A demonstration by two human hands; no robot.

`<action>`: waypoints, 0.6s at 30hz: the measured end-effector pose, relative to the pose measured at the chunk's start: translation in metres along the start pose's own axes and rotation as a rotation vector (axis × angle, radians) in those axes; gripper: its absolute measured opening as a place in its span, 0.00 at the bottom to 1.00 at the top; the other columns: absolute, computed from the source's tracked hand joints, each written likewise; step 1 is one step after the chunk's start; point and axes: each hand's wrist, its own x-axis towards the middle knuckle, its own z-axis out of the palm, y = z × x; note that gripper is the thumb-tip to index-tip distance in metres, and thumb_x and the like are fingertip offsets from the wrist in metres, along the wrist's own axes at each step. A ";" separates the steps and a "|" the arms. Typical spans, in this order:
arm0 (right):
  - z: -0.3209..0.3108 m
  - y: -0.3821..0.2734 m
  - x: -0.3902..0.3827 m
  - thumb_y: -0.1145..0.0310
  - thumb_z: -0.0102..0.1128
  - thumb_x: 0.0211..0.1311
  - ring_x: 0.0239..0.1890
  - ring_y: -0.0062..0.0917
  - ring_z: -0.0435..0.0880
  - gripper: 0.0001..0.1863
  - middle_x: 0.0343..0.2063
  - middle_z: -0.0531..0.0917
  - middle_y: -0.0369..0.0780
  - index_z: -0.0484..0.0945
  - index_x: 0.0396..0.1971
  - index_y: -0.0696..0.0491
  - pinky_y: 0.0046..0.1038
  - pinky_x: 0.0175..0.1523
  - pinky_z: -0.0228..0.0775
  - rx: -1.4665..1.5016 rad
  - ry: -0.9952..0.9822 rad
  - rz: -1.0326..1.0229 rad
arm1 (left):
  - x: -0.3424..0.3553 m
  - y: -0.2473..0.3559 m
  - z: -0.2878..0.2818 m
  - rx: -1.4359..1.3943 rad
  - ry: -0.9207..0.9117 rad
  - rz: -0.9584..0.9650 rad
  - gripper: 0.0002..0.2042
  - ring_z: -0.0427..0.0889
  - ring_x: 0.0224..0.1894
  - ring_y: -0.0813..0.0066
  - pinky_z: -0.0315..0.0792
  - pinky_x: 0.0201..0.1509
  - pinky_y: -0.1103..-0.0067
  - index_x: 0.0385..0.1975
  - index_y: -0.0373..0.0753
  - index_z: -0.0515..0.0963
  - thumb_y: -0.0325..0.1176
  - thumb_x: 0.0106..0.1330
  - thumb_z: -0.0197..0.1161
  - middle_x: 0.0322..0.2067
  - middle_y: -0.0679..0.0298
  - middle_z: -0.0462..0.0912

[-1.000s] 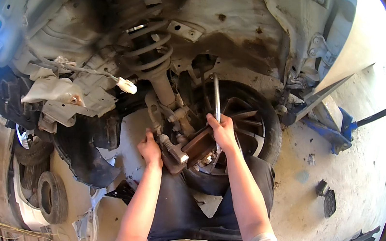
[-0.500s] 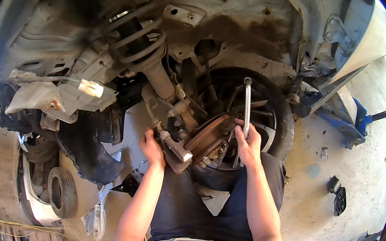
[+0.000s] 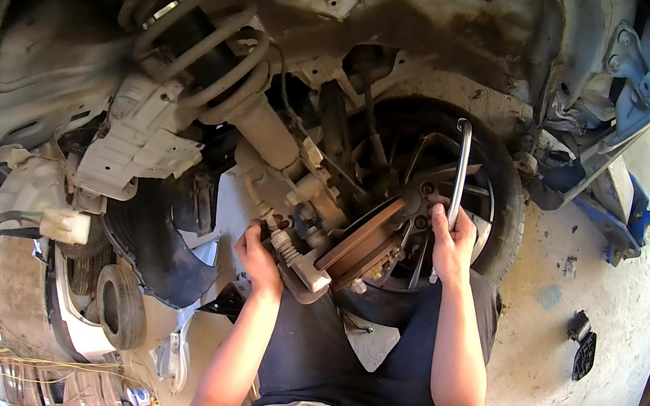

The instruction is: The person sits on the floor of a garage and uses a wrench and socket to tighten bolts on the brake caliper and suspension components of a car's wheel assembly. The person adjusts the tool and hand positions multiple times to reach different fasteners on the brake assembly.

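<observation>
My right hand (image 3: 453, 243) is closed around a long silver wrench (image 3: 460, 172), which points up and away with its bent end at the top. It is just right of the rusty brake disc (image 3: 360, 245), close to the hub. My left hand (image 3: 258, 262) is curled at the left side of the brake caliper (image 3: 304, 270), with its fingertips partly hidden behind the metal. The disc and caliper hang tilted below the strut (image 3: 264, 133) and its coil spring (image 3: 218, 82).
A wheel with a tyre (image 3: 508, 219) lies behind the disc. A blue jack (image 3: 622, 222) stands at the right, and a small black part (image 3: 584, 352) lies on the floor. A white connector (image 3: 66, 226) dangles at the left, above loose tyres (image 3: 121, 307).
My view has shifted and come nearer, so the strut sits further left and the wheel further right. The wrench in my right hand has turned slightly; my left hand remains at the caliper.
</observation>
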 end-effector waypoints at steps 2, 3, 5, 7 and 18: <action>-0.002 0.000 0.000 0.62 0.58 0.65 0.21 0.12 0.64 0.14 0.19 0.71 0.30 0.79 0.39 0.58 0.17 0.26 0.57 -0.065 0.000 0.022 | 0.000 -0.001 -0.001 0.005 -0.018 0.000 0.16 0.80 0.34 0.70 0.73 0.42 0.76 0.34 0.28 0.78 0.37 0.64 0.50 0.32 0.58 0.82; -0.002 -0.009 -0.001 0.62 0.59 0.64 0.21 0.13 0.65 0.14 0.19 0.72 0.31 0.79 0.38 0.58 0.18 0.26 0.58 -0.124 -0.008 0.034 | -0.001 0.000 -0.001 0.007 -0.018 -0.002 0.16 0.80 0.34 0.70 0.73 0.42 0.76 0.34 0.28 0.78 0.37 0.64 0.50 0.32 0.58 0.82; -0.003 -0.011 -0.003 0.63 0.59 0.63 0.20 0.16 0.67 0.13 0.18 0.73 0.34 0.78 0.39 0.58 0.21 0.27 0.60 -0.258 -0.020 0.027 | -0.002 0.002 -0.001 0.005 -0.005 -0.012 0.16 0.80 0.34 0.70 0.73 0.42 0.76 0.35 0.28 0.78 0.37 0.64 0.50 0.32 0.58 0.82; -0.006 -0.006 -0.001 0.65 0.59 0.62 0.20 0.21 0.70 0.13 0.18 0.74 0.38 0.77 0.41 0.58 0.25 0.27 0.63 -0.410 -0.026 -0.026 | -0.004 0.004 0.001 -0.015 0.014 -0.024 0.16 0.79 0.34 0.70 0.73 0.42 0.76 0.35 0.28 0.78 0.37 0.64 0.50 0.32 0.58 0.82; -0.006 -0.047 -0.026 0.72 0.58 0.61 0.17 0.13 0.66 0.14 0.16 0.71 0.30 0.75 0.46 0.59 0.19 0.23 0.57 -0.450 0.039 -0.168 | 0.005 -0.013 -0.002 0.086 0.078 0.174 0.13 0.69 0.28 0.79 0.64 0.34 0.78 0.23 0.26 0.73 0.32 0.64 0.52 0.22 0.64 0.76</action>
